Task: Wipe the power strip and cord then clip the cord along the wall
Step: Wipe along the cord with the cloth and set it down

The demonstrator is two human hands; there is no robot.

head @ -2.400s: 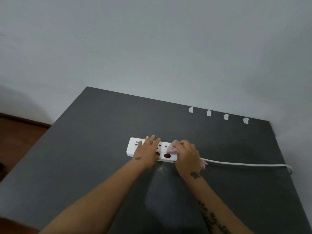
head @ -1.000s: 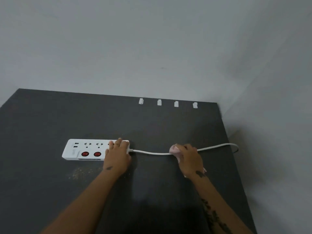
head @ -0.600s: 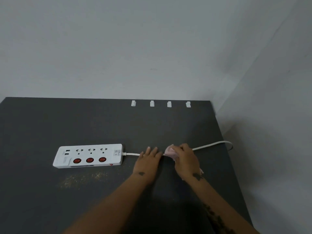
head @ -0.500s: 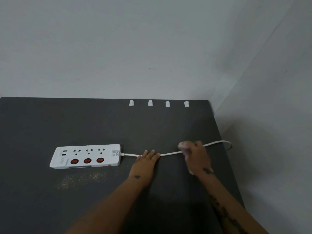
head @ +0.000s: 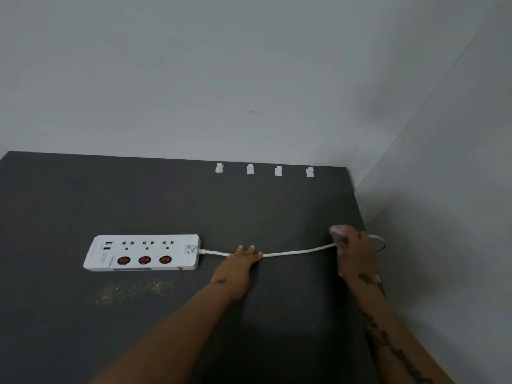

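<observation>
**Item: power strip (head: 144, 252).** White, with three red switches. It lies flat on the dark desk (head: 83, 203), left of centre and well apart from the back wall (head: 249, 79). Whether its surface has been wiped cannot be told.

**Item: cord (head: 299, 251).** White. It runs from the strip's right end across the desk to the right edge, where it loops over; its far end is out of view.

**Item: left grip (head: 241, 261).** Fingers straight, pressing the cord flat to the desk just right of the strip.

**Item: right grip (head: 354, 250).** Curled round a pink cloth (head: 336, 231), with the cord passing into the fist near the desk's right edge. It is blurred.

**Progress, as judged.** The cord wipe looks close to the end of the visible run. Clipping has not begun.

**Item: clips (head: 250, 169).** Four white clips in a row at the desk's back edge against the wall. All are empty and well apart from the cord.

**Surroundings.**
- A patch of pale crumbs (head: 130, 289) lies on the desk just in front of the strip, unwiped.
- The side wall (head: 457, 189) stands close to the right edge, leaving little room round the cord's loop.

**Obstruction.** Nothing lies between the cord and the clips.
</observation>
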